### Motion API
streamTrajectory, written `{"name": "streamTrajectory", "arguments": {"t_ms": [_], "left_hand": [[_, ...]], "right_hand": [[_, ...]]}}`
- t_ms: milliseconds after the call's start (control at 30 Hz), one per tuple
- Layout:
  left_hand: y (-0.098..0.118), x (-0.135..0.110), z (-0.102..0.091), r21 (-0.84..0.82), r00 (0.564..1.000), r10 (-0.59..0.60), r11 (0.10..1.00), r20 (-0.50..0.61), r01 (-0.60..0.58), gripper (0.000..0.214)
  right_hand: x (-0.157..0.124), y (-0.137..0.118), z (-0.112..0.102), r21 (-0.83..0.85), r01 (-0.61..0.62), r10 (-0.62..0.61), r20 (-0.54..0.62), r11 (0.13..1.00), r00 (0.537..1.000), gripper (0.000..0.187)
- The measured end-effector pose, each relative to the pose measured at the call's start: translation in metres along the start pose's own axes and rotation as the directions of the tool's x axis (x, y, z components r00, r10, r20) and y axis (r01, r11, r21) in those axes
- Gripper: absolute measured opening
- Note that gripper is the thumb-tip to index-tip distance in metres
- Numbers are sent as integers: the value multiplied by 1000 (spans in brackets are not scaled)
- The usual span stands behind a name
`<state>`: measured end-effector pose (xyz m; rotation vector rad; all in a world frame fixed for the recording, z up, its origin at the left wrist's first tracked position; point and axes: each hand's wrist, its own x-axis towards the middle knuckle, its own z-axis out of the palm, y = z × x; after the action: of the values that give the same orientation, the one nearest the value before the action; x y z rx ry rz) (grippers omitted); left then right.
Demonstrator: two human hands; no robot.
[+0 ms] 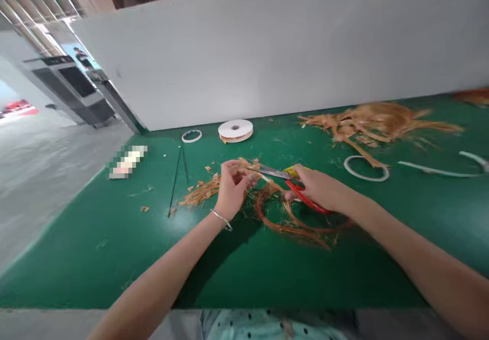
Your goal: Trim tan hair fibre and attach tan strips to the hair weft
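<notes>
My right hand [313,187] grips scissors [282,174] with one red and one yellow handle. Their blades point left, parted, close to the fingertips of my left hand [233,187]. That hand is closed in a pinch on brown dried fibre strips. Below the scissors lies a loop of reddish-brown fibre [298,230] on the green table [114,258]. Short fibre pieces [202,192] are spread left of my left hand. Exactly where the blades meet the fibre is hard to make out.
A white ribbon spool [236,128] and a small tape ring [191,136] sit near the white wall panel [267,54]. Thin dark wires [178,177] lie at left. To the right are a heap of brown fibre [378,121], a white ring [367,177] and a pale strip [439,171].
</notes>
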<state>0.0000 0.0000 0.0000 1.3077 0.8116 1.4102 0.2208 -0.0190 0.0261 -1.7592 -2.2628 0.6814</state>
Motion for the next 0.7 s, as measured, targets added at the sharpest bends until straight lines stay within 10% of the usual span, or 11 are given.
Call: {"name": "streamTrajectory", "arguments": {"t_ms": [700], "left_hand": [[4,1,-3,55,993,-109,992,-38,111,47]], "right_hand": [[12,15,12,80,18,-10,-105,997,994,52]]}}
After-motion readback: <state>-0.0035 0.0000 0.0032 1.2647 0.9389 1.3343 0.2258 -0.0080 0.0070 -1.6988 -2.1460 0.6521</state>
